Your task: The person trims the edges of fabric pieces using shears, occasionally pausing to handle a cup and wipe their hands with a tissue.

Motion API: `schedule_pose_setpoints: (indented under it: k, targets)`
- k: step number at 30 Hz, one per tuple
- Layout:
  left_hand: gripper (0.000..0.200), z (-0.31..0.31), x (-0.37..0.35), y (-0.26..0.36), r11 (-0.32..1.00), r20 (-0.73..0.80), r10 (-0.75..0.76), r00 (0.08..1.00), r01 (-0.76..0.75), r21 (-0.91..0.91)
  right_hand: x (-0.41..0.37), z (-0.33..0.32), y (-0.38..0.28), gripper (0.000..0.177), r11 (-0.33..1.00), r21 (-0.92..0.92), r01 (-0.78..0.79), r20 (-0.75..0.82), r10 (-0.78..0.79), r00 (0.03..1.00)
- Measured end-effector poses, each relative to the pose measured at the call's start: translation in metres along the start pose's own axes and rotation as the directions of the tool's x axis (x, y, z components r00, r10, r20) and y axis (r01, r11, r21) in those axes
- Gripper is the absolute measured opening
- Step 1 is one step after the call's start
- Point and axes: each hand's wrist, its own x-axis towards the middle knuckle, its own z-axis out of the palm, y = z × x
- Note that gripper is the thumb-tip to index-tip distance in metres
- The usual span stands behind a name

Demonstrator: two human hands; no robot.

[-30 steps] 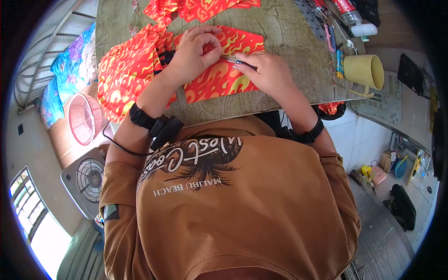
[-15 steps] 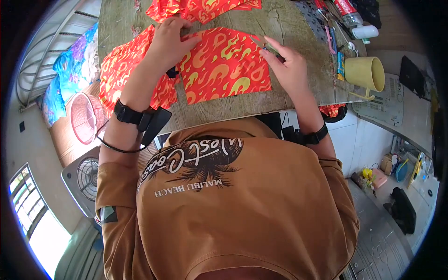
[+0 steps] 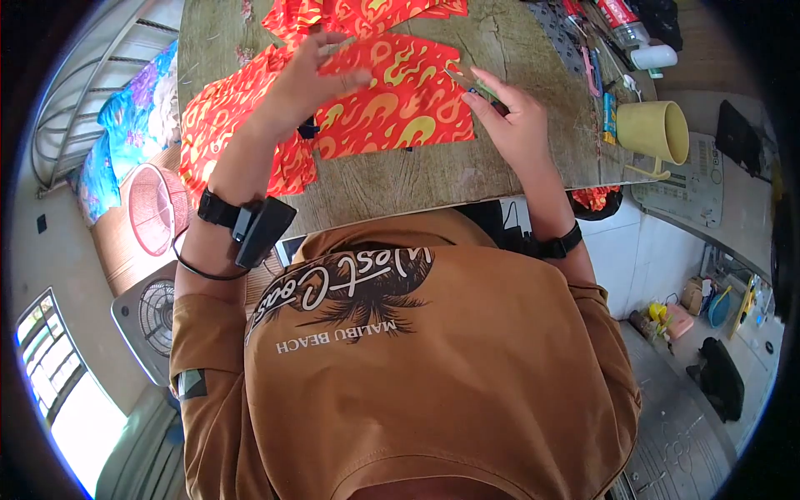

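A red cloth piece with yellow and orange flame print [image 3: 404, 104] lies on the wooden table in front of me. My left hand [image 3: 304, 87] is over its left side, fingers spread and slightly blurred. At the right edge of the cloth, my right hand [image 3: 518, 121] is closed around small thread snips [image 3: 457, 79], whose pointed metal tip faces left over the cloth. Part of their handle is hidden by my fingers. A pile of the same flame cloth [image 3: 221, 129] lies left of my left forearm, and more flame cloth [image 3: 375, 17] lies at the far side.
On the right of the table [image 3: 533, 167] stand a yellow mug [image 3: 650, 133] on its side, a red-labelled bottle [image 3: 621, 21], a white bottle [image 3: 654, 57] and several pens and tools. A pink basket [image 3: 154, 208] and a fan [image 3: 154, 321] are at the left.
The flame cloth piece has shifted away from me and slightly left. My left hand has loosened from its upper edge and spread its fingers. My right hand has barely moved.
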Motion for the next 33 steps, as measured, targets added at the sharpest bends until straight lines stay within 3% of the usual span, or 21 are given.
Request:
schedule_pose_setpoints:
  k: [2,7,8,10,11,14,15,18,19,22,26,33]
  targets:
    - [0.047,0.004,-0.006,-0.001,0.965,0.095,0.238,0.967,-0.247,0.094,0.000,0.000,0.000,0.036,1.000,0.022,0.001,-0.004,-0.001,1.000]
    - [0.049,-0.009,-0.003,0.016,0.930,-0.009,0.234,0.972,-0.221,0.295,0.000,0.001,-0.001,0.035,0.995,0.097,-0.018,-0.080,0.026,0.996]
    - [0.050,-0.011,-0.002,0.019,0.994,-0.075,0.093,0.993,-0.088,0.064,0.000,0.001,0.000,0.035,0.994,0.104,-0.026,-0.087,0.035,0.996]
    - [0.051,-0.013,0.000,0.024,0.898,-0.096,-0.217,0.971,0.160,-0.409,0.000,0.001,0.001,0.035,0.993,0.113,-0.033,-0.096,0.043,0.994]
    - [0.051,-0.013,-0.001,0.022,0.900,-0.098,-0.214,0.972,0.157,-0.407,0.000,0.001,0.000,0.035,0.993,0.111,-0.037,-0.085,0.047,0.995]
    - [0.047,-0.009,-0.005,0.012,0.962,-0.003,-0.211,0.977,0.207,-0.176,0.000,0.000,-0.001,0.035,0.993,0.106,-0.048,-0.063,0.054,0.997]
    - [0.047,-0.009,-0.003,0.011,0.962,-0.004,-0.211,0.977,0.207,-0.176,0.000,-0.001,-0.003,0.035,0.993,0.096,-0.063,-0.050,0.068,0.996]
    - [0.044,-0.005,0.003,0.017,0.994,-0.050,0.011,0.999,-0.005,0.109,0.000,-0.002,-0.003,0.035,0.993,0.074,-0.093,-0.023,0.095,0.995]
    - [0.044,-0.008,0.005,0.020,0.994,-0.052,0.011,0.999,-0.006,0.109,-0.001,-0.001,-0.002,0.035,0.994,0.077,-0.075,-0.033,0.078,0.996]
    - [0.014,-0.020,0.016,0.045,0.942,-0.056,-0.020,0.998,0.000,-0.336,0.000,0.001,0.001,0.036,0.995,0.089,-0.035,-0.053,0.040,0.998]
    - [0.015,-0.037,0.018,0.058,0.846,0.040,0.071,0.997,-0.039,-0.532,0.001,-0.001,-0.003,0.035,0.993,0.115,-0.019,-0.060,0.026,0.998]
    - [0.017,-0.061,0.017,0.080,0.972,-0.103,-0.056,0.993,0.031,-0.232,0.001,-0.002,-0.005,0.035,0.997,0.078,-0.030,-0.042,0.034,0.999]
